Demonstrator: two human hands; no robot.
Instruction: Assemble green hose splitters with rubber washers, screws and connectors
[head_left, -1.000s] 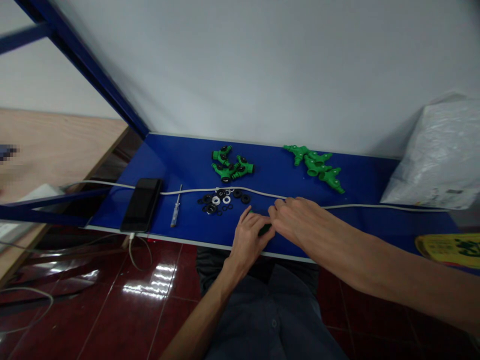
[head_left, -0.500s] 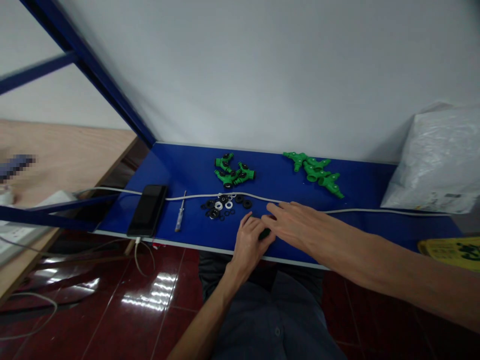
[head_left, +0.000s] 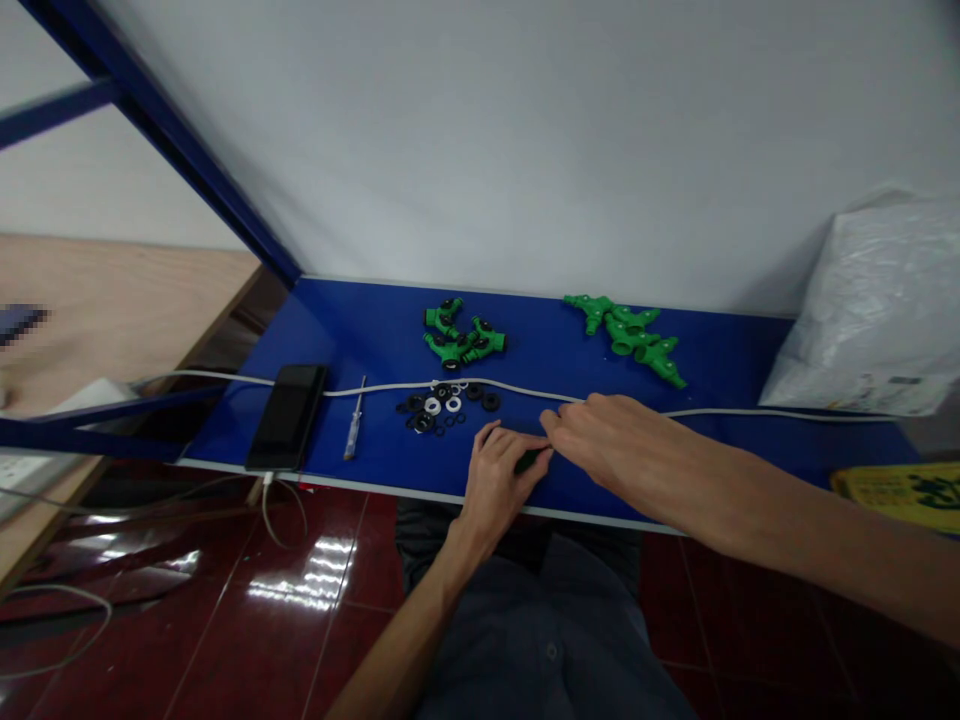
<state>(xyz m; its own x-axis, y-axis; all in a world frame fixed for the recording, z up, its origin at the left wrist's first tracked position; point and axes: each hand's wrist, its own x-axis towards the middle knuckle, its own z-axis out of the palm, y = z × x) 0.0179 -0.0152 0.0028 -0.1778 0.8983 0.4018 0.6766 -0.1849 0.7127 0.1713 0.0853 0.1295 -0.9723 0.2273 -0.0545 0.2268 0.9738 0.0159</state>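
The left hand [head_left: 496,474] curls closed around a mostly hidden green fitting [head_left: 528,461], just beside the right hand [head_left: 592,428], whose bent fingers' hold cannot be told.

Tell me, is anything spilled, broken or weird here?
Nothing looks spilled or broken. The white cord looks odd, though: it runs across the table, past the loose rings and partly behind the right hand, so it might get in the way. The green piece being held is mostly hidden.

Smooth green plastic fittings [head_left: 628,338]
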